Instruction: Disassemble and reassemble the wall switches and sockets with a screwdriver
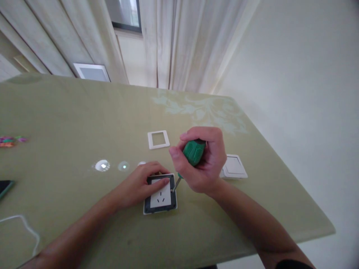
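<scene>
socket [160, 201] on table [70, 119] | frame [150, 140] behind socket | switch [235, 165] right of socket

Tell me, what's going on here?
The person's right grip holds a green-handled screwdriver, its tip at the dark right border of a wall socket face up on the table. The left grip rests on the socket, thumb across its face. A white frame lies farther back; a white switch sits partly behind the right grip.
</scene>
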`<move>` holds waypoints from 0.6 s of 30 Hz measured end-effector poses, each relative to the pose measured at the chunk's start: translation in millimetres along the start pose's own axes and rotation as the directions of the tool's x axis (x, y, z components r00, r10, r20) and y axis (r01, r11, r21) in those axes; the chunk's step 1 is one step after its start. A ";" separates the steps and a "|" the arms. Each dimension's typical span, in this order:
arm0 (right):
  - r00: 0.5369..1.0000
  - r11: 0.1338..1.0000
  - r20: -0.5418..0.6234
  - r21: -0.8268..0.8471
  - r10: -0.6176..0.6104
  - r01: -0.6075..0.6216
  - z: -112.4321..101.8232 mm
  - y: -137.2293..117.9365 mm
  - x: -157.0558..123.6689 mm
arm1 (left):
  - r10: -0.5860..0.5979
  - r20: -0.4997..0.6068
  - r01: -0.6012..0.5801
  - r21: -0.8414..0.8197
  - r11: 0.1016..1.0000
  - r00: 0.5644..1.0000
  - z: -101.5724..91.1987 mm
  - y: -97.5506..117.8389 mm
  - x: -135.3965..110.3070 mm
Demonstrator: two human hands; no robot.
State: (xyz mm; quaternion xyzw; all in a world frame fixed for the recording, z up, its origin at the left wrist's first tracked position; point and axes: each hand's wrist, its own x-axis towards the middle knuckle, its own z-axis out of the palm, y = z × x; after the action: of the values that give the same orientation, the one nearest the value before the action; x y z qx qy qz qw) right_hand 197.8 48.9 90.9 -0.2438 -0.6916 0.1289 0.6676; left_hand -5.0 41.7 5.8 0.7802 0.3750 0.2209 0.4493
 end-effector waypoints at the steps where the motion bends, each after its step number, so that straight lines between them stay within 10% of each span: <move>1: 1.000 1.000 0.012 -0.007 0.003 -0.003 -0.1 0.6 -0.7 | 0.011 -0.004 -0.011 0.007 1.000 1.000 0.5 0.3 -0.5; 18: 0.990 0.996 0.115 -0.028 -0.081 0.085 -2.8 7.8 -8.0 | -0.004 0.008 0.004 -0.039 0.999 1.000 1.7 5.1 -0.6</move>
State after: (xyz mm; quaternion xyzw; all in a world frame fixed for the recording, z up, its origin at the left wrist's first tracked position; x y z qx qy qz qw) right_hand 201.7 51.0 80.2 -0.2180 -0.7399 0.1036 0.6280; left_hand -2.3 38.7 9.4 0.7715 0.3705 0.2242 0.4662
